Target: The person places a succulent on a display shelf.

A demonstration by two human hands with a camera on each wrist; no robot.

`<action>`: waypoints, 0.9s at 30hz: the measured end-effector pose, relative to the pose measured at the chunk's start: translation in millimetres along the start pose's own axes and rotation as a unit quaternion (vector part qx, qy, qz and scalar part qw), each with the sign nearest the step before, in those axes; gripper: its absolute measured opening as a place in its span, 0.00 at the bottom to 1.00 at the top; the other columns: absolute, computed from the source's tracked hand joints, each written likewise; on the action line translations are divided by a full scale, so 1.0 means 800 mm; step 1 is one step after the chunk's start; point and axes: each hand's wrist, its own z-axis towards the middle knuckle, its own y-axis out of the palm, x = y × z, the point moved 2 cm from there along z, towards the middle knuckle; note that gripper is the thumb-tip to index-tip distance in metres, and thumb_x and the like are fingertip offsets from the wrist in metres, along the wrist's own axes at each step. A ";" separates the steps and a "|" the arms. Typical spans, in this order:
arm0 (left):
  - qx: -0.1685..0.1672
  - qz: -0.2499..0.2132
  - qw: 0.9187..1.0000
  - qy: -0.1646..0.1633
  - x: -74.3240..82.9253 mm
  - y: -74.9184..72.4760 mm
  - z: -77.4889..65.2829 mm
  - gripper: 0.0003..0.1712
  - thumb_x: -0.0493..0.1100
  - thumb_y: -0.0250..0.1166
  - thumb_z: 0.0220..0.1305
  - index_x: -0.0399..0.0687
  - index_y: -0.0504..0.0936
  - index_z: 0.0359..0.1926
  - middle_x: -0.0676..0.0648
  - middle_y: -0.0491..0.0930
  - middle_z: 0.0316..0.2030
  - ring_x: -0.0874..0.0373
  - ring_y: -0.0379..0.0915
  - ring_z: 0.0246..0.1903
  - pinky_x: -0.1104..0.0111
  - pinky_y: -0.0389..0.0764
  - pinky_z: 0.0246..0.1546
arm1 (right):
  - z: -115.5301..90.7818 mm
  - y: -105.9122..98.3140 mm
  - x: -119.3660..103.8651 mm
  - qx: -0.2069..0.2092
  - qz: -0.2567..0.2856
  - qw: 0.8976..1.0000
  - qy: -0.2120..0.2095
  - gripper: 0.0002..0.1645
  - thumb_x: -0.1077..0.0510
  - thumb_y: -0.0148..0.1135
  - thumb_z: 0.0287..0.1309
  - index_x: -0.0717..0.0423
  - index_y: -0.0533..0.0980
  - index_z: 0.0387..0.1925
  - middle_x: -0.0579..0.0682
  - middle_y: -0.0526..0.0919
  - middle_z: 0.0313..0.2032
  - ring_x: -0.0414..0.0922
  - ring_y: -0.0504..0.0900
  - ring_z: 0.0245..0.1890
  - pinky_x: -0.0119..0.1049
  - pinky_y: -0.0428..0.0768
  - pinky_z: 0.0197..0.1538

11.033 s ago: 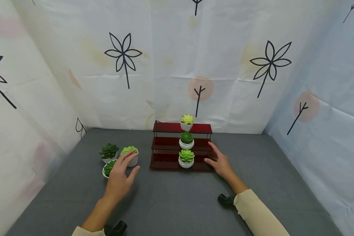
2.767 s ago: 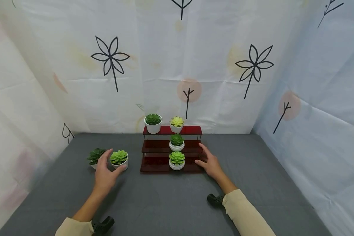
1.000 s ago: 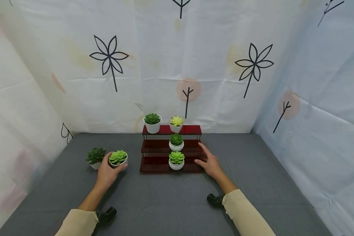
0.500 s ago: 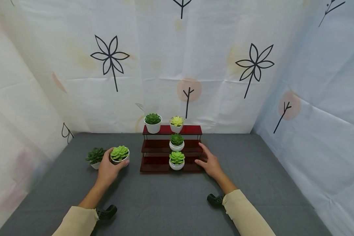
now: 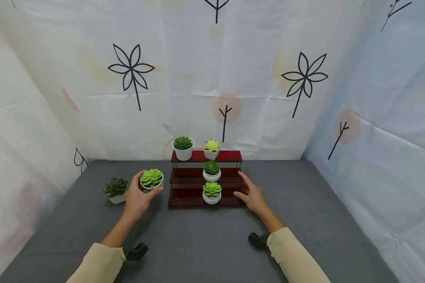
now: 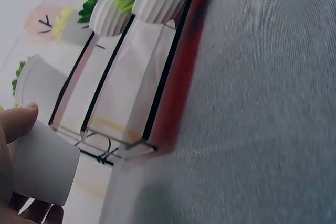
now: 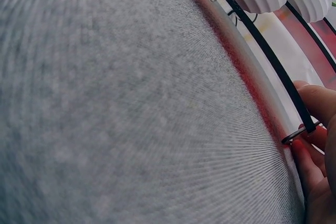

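My left hand [image 5: 136, 200] grips a light green potted succulent [image 5: 151, 178] by its white pot, fingers and thumb around the sides. It is held left of the dark red three-tier display rack [image 5: 190, 197]; in the left wrist view, the smooth white pot [image 6: 46, 166] appears off the table, close to the rack's end. My right hand [image 5: 254, 197] holds the rack's right end, thumb and fingers around the edge; part of that grip is hidden in the right wrist view. A dark green potted succulent [image 5: 115, 188] stands on the table beside my left hand.
On the rack's top tier stand a green succulent [image 5: 183, 147] at left and a yellow-green succulent [image 5: 211, 148] in the middle. The middle tier bears a dark green succulent [image 5: 211, 169], the bottom tier a bright green one [image 5: 211, 192]. Patterned cloth walls [image 5: 262, 129] surround the grey table [image 5: 205, 243].
A green succulent has come onto the top tier at left since the oldest frame. My left hand has taken hold of the light green succulent, lifted it and moved rightward. The right hand stays put.
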 end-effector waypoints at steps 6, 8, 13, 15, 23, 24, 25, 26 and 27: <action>0.004 -0.019 1.000 0.011 0.011 0.013 0.003 0.49 0.43 0.75 0.55 0.40 0.57 0.72 0.34 0.63 0.64 0.41 0.63 0.63 0.49 0.70 0.58 | -0.001 0.000 0.000 0.001 0.002 1.000 0.003 0.47 0.57 0.69 0.59 0.41 0.57 0.75 0.54 0.63 0.70 0.58 0.69 0.63 0.56 0.75 0.55; 0.002 -0.024 1.000 0.011 0.014 0.017 0.005 0.49 0.43 0.75 0.56 0.41 0.57 0.72 0.35 0.64 0.64 0.42 0.63 0.63 0.50 0.70 0.58 | -0.001 0.000 0.000 0.002 0.002 1.000 0.002 0.47 0.57 0.69 0.58 0.42 0.57 0.75 0.53 0.63 0.70 0.58 0.70 0.63 0.56 0.76 0.55; -0.003 -0.028 1.000 0.002 0.021 0.033 0.010 0.49 0.45 0.74 0.56 0.42 0.57 0.72 0.36 0.64 0.65 0.43 0.63 0.63 0.50 0.71 0.58 | -0.001 0.000 0.001 0.000 0.003 1.000 0.002 0.47 0.56 0.69 0.59 0.41 0.56 0.75 0.52 0.63 0.70 0.58 0.70 0.63 0.57 0.76 0.55; -0.004 -0.033 0.999 -0.002 0.022 0.041 0.013 0.49 0.45 0.75 0.55 0.42 0.57 0.72 0.36 0.64 0.64 0.43 0.64 0.62 0.51 0.72 0.57 | -0.001 0.000 0.001 0.001 0.003 1.000 0.005 0.47 0.56 0.69 0.59 0.40 0.56 0.75 0.52 0.63 0.70 0.58 0.69 0.63 0.57 0.75 0.55; -0.005 -0.044 0.999 -0.001 0.030 0.066 0.024 0.48 0.44 0.75 0.55 0.42 0.59 0.71 0.37 0.65 0.63 0.44 0.65 0.61 0.51 0.72 0.57 | 0.000 0.001 0.002 -0.001 0.006 1.000 0.007 0.47 0.57 0.69 0.59 0.39 0.56 0.75 0.53 0.63 0.70 0.58 0.69 0.64 0.57 0.76 0.55; -0.004 -0.043 0.999 0.000 0.031 0.068 0.025 0.47 0.45 0.75 0.55 0.42 0.59 0.71 0.37 0.65 0.63 0.44 0.65 0.61 0.51 0.72 0.57 | 0.000 0.001 0.002 -0.002 0.007 1.000 0.008 0.47 0.57 0.69 0.59 0.39 0.56 0.75 0.53 0.63 0.70 0.58 0.68 0.64 0.57 0.75 0.55; -0.004 -0.042 0.999 0.000 0.032 0.069 0.025 0.47 0.45 0.75 0.56 0.42 0.59 0.71 0.37 0.65 0.63 0.43 0.65 0.61 0.51 0.73 0.57 | 0.000 0.001 0.002 -0.002 0.008 1.000 0.009 0.47 0.57 0.69 0.59 0.39 0.56 0.75 0.53 0.63 0.70 0.58 0.68 0.64 0.57 0.75 0.55; -0.004 -0.043 0.999 0.001 0.033 0.071 0.026 0.47 0.45 0.74 0.56 0.42 0.58 0.71 0.37 0.65 0.63 0.43 0.65 0.61 0.51 0.73 0.57 | 0.000 0.001 0.002 -0.002 0.009 1.000 0.010 0.47 0.57 0.69 0.59 0.39 0.56 0.75 0.53 0.63 0.70 0.58 0.68 0.64 0.57 0.75 0.55; -0.003 -0.042 0.999 0.003 0.033 0.072 0.027 0.47 0.45 0.74 0.56 0.42 0.58 0.71 0.37 0.65 0.63 0.43 0.66 0.61 0.51 0.73 0.57 | 0.000 0.001 0.002 -0.002 0.009 1.000 0.010 0.47 0.57 0.69 0.59 0.39 0.56 0.75 0.53 0.63 0.70 0.58 0.68 0.64 0.57 0.75 0.55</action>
